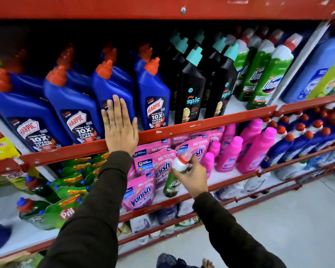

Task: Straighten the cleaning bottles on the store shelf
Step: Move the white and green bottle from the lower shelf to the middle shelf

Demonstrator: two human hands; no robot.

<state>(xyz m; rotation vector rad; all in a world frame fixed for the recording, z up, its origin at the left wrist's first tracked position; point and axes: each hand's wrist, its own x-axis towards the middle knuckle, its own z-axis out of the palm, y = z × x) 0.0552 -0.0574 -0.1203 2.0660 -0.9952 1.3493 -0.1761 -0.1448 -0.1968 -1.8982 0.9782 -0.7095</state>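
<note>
A row of blue Harpic bottles with red caps stands on the upper shelf behind a red rail. My left hand lies flat, fingers spread, against the front of the third blue Harpic bottle. My right hand grips a small green Domex bottle by its white neck, held in front of the pink Vanish pouches one shelf down. More green Domex bottles stand at the upper right, past the black Spic bottles.
Pink Vanish bottles and blue-and-white bottles fill the lower shelf to the right. Green Pril pouches lie at the lower left. Grey floor runs along the shelf's foot on the right.
</note>
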